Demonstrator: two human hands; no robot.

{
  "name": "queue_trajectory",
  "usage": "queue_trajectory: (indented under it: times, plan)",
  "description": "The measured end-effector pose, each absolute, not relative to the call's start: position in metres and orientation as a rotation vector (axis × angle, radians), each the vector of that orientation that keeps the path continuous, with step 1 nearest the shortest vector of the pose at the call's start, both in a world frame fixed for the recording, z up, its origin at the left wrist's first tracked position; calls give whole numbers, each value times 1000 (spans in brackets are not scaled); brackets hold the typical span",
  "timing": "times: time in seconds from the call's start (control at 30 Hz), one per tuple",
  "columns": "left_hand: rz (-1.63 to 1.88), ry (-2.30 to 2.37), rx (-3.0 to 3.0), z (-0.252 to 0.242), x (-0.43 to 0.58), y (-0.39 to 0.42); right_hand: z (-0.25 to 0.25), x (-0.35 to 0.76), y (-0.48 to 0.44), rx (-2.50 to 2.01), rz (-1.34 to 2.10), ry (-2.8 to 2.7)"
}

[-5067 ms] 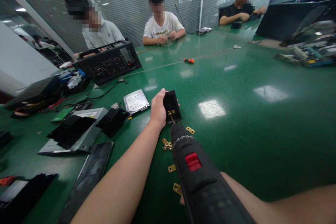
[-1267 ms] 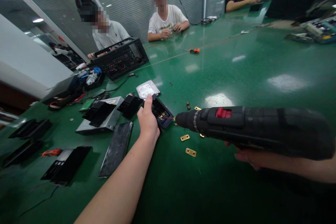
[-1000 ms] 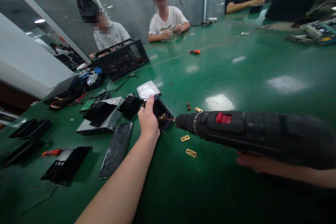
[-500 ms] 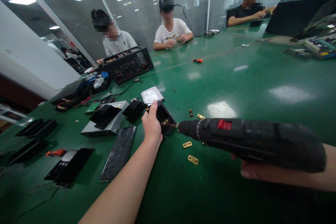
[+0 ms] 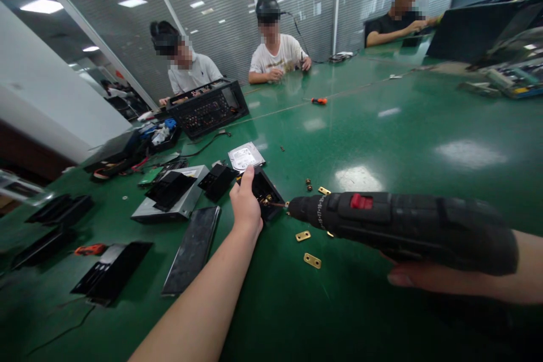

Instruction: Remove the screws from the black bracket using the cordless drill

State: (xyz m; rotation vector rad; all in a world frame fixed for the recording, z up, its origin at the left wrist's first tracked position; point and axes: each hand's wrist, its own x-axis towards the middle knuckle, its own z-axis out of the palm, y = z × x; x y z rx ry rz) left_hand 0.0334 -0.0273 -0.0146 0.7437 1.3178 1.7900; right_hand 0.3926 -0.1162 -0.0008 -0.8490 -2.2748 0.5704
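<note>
My left hand (image 5: 245, 207) grips a small black box (image 5: 266, 192) and holds it tilted on the green table (image 5: 382, 141). A brass fitting shows inside the box. My right hand (image 5: 419, 281) holds a black cordless drill (image 5: 407, 226) with a red switch, lying sideways. The drill's bit touches the brass fitting in the box. Flat brass plates (image 5: 311, 261) and small brass screws (image 5: 308, 184) lie on the table just below and behind the drill's nose.
A hard drive (image 5: 245, 156) lies behind the box. Black covers, a grey drive case (image 5: 172, 201) and a dark panel (image 5: 193, 249) are spread to the left. A black chassis (image 5: 207, 107) and an orange screwdriver (image 5: 319, 100) lie farther off. Three people sit at the far side.
Five seconds ago the drill pointed away from me down at the box; now it lies sideways from the right. Over the last second only the camera view shifted slightly.
</note>
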Motion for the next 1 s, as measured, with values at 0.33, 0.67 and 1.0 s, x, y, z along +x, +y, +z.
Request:
queue_trajectory:
  times: [0.33,0.67,1.0]
  plan:
    - [1844,1301,739,-18,34,-24,-17,403,-118,-882,380,-2273]
    - [1823,1329,715,-14,38,-28,-29,413,-122,-770,85,-2296]
    - [1860,1243,870,-24,30,-22,20,380,-136,-823,838,-2354]
